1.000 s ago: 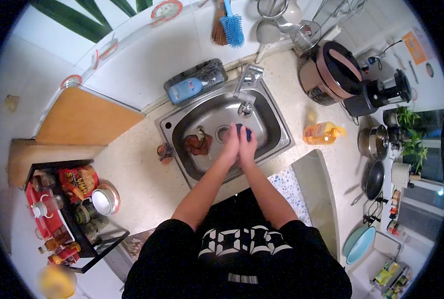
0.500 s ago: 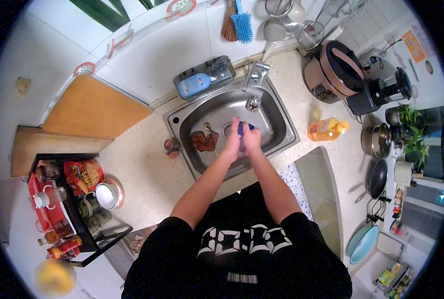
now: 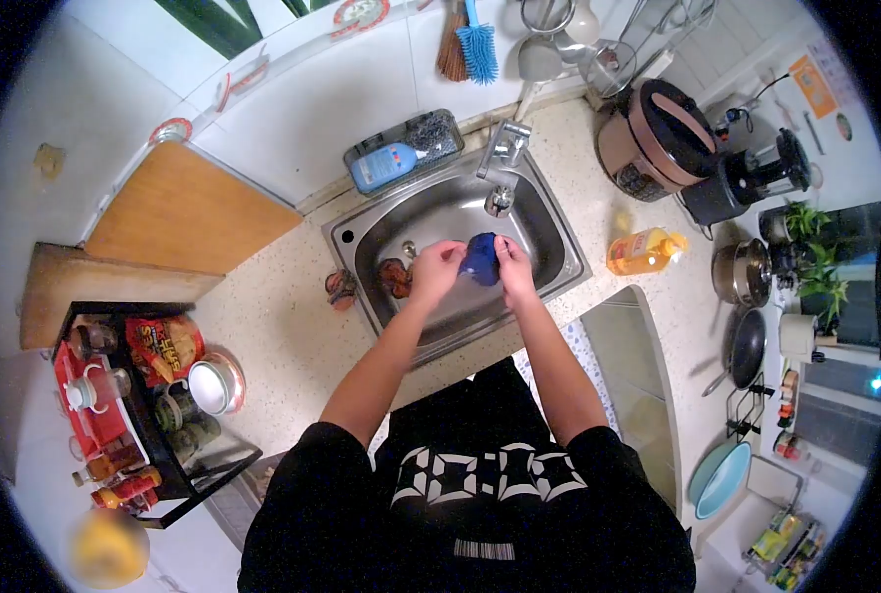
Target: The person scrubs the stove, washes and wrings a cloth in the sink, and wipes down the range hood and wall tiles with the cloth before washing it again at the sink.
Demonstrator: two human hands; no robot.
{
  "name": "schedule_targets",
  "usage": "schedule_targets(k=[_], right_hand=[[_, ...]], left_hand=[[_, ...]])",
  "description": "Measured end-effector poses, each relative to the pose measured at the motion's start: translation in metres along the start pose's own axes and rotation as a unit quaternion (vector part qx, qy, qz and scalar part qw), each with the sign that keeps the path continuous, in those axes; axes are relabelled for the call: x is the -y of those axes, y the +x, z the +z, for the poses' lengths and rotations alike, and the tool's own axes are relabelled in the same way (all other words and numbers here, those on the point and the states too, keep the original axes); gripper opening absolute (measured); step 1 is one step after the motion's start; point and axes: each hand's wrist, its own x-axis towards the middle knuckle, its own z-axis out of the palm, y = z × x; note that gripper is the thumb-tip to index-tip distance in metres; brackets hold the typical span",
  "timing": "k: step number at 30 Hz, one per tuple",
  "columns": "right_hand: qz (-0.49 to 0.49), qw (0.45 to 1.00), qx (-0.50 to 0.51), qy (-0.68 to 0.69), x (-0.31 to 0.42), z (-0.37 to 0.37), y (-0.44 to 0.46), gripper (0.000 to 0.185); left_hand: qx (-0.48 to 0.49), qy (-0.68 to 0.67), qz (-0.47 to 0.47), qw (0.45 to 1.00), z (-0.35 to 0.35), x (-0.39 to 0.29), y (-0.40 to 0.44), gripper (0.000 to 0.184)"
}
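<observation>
A small dark blue cloth is spread between my hands above the steel sink. My right hand grips its right side, with the thumb on top. My left hand is closed at the cloth's left edge, fingertips pinched together; whether they hold the edge firmly is hard to see. A crumpled brown cloth lies in the left part of the sink, partly behind my left hand. On the counter just left of the sink sits another brown bundle.
The faucet reaches over the sink's back edge. Behind the sink, a blue bottle lies in a dark tray. An orange soap bottle is at the right, near a rice cooker. A black rack stands at the left.
My hands were pressed together around the blue cloth; now they are apart with the cloth opened out between them. My left hand has moved left, my right hand slightly right.
</observation>
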Motion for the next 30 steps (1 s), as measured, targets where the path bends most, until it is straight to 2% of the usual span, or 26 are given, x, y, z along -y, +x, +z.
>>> schedule_targets(k=[3, 6, 7, 10, 11, 14, 15, 18, 19, 22, 24, 25, 27, 30], right_hand=[[0.023, 0.999, 0.016, 0.022, 0.000, -0.005, -0.002, 0.034], [0.022, 0.997, 0.026, 0.073, 0.002, 0.000, -0.006, 0.031], [0.008, 0.997, 0.021, 0.072, 0.003, 0.003, -0.007, 0.030], [-0.037, 0.998, -0.027, 0.042, -0.007, -0.004, -0.001, 0.029], [-0.052, 0.997, -0.049, 0.027, -0.014, -0.011, 0.004, 0.029], [0.070, 0.982, -0.116, 0.133, -0.002, -0.017, -0.002, 0.029], [0.074, 0.977, -0.098, 0.172, -0.007, -0.022, -0.001, 0.028], [0.079, 0.982, -0.105, 0.139, -0.044, -0.045, 0.015, 0.027], [0.085, 0.987, -0.100, 0.087, -0.045, -0.048, 0.013, 0.026], [0.073, 0.988, -0.015, -0.135, -0.047, -0.049, 0.003, 0.037], [-0.139, 0.950, 0.015, -0.279, -0.066, -0.055, 0.012, 0.063], [-0.227, 0.923, 0.021, -0.309, -0.050, -0.042, 0.001, 0.068], [-0.274, 0.915, 0.063, -0.288, -0.011, -0.014, -0.018, 0.080], [-0.219, 0.932, 0.107, -0.268, 0.002, 0.010, -0.010, 0.083]], left_hand=[[0.049, -0.085, -0.027, 0.995, -0.003, -0.023, -0.010, 0.036], [0.053, 0.081, 0.037, 0.995, -0.004, -0.015, -0.012, 0.043], [0.066, 0.072, 0.022, 0.995, -0.006, -0.012, -0.009, 0.045], [0.013, 0.190, -0.047, 0.981, -0.014, -0.025, -0.009, 0.039], [0.000, 0.138, -0.026, 0.990, -0.019, -0.030, -0.012, 0.035], [-0.017, 0.033, -0.041, 0.998, -0.033, -0.031, -0.005, 0.035], [-0.021, -0.043, -0.066, 0.997, -0.035, -0.036, -0.003, 0.035], [-0.033, -0.269, -0.139, 0.953, -0.044, -0.070, -0.006, 0.042], [-0.013, -0.298, -0.135, 0.945, -0.047, -0.081, -0.005, 0.045], [0.023, -0.335, -0.114, 0.935, -0.050, -0.105, -0.009, 0.032], [0.043, -0.338, -0.097, 0.935, -0.048, -0.114, -0.009, 0.031], [0.054, -0.339, -0.088, 0.935, -0.046, -0.115, -0.008, 0.031], [0.060, -0.333, -0.086, 0.937, -0.038, -0.116, -0.008, 0.030], [0.053, -0.351, -0.097, 0.930, -0.030, -0.112, -0.004, 0.030]])
